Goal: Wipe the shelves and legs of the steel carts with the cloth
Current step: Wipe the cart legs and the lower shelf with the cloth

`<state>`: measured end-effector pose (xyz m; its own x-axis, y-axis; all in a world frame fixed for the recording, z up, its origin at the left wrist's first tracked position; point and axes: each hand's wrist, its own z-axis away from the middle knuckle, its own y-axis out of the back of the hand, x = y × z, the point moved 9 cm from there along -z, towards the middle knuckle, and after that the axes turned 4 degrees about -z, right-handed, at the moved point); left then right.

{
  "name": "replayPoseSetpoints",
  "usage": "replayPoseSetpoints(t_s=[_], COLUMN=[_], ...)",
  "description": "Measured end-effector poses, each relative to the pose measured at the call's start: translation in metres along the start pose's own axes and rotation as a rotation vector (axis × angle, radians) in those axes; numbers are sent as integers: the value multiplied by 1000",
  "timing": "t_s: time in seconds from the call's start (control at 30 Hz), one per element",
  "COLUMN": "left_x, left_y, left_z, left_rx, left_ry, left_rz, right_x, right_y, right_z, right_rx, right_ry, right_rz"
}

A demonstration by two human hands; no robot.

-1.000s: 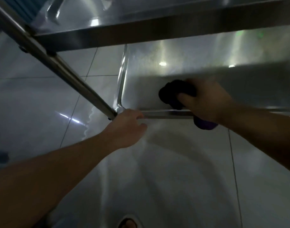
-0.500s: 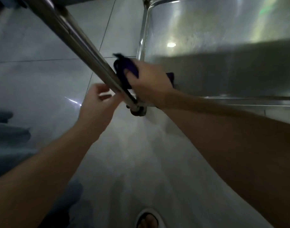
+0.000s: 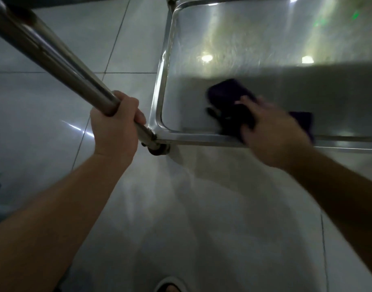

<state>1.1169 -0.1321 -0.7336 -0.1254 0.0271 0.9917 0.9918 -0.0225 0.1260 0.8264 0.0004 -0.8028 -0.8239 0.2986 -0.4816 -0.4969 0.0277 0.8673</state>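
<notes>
Purple cloth (image 3: 231, 102) under right hand (image 3: 271, 131)

left hand (image 3: 115, 125) curled in a fist grip, right hand (image 3: 271, 131) flat, fingers spread.

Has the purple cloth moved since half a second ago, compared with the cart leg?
Yes. The cloth was against the cart leg; now the right hand presses it on the lower shelf, away from the leg.

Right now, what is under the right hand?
The dark purple cloth lies under the right hand, spread on the bottom shelf by its front rim. The shelf surface beneath cloth and hand is covered from view.
</notes>
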Motion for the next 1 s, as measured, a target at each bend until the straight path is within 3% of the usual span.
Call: replayPoseSetpoints(t_s=[0.1,0.23,0.33,0.5,0.63,0.7,0.83,0.9,1.0], left_x=[0,-1,1,3,5,5,2,1,2], left_y=[-4,-4,-4,-4,-7,-7,-7,-7,-6], left_z=[0,2,1,1,-2,-3,0,2,1], left_rx=[33,75,79,59,24,26,20,22,16], left_ry=[-9,-14,-39,-79,-78,-64,-48,-49,-65], left_rz=[41,58,53,32,35,35,55,69,59], right_x=[95,84,4,-153,-171,-132,13,63,67], right_y=[43,38,1,-77,-75,-47,37,55,44], right_z=[23,17,-18,-80,-96,-103,-99,-92,-103], right_rx=[82,127,112,-73,-85,16,298,303,280], right_ry=[-328,-416,-276,152,300,195,-268,-463,-575], right_rz=[26,76,79,88,88,87,23,28,12])
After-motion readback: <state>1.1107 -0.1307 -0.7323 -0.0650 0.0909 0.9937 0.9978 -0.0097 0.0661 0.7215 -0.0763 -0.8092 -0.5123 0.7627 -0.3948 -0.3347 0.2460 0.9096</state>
